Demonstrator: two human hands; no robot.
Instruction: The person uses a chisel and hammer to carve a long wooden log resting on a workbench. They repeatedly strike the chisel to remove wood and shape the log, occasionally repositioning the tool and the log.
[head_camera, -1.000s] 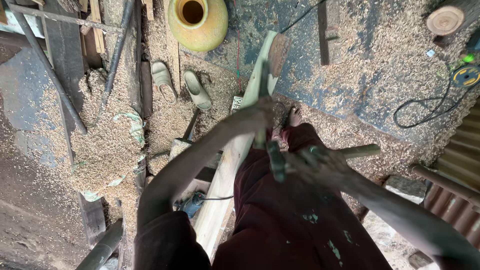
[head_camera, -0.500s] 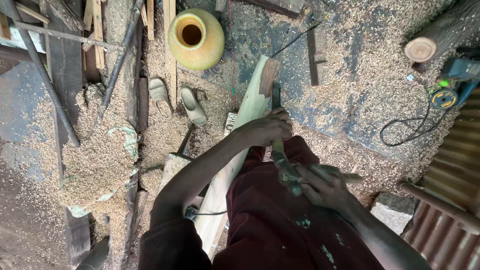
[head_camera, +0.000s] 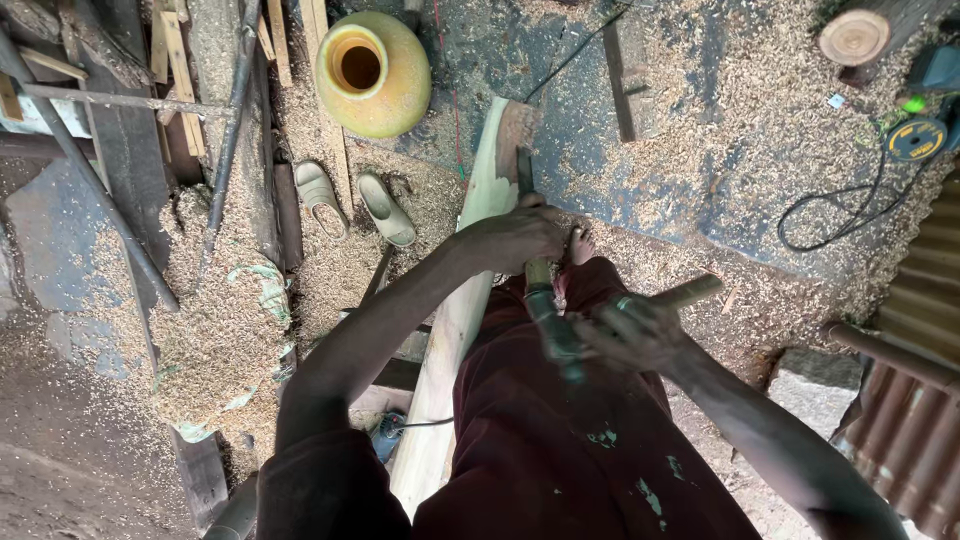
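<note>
Leaning across the sawdust floor (head_camera: 720, 170), the pale plank (head_camera: 470, 250) carries a long-handled chisel (head_camera: 545, 300); the left hand (head_camera: 515, 238) wraps a tight grip low for guidance, the right hand (head_camera: 640, 335) closed on the handle.

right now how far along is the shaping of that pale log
Done: the log is already pale and stripped along its length, with shavings heaped on the ground. In hand: the left hand steadies a dark-bladed tool against the log, while the right hand grips its handle. Left: the far end looks rough and brown.
</note>
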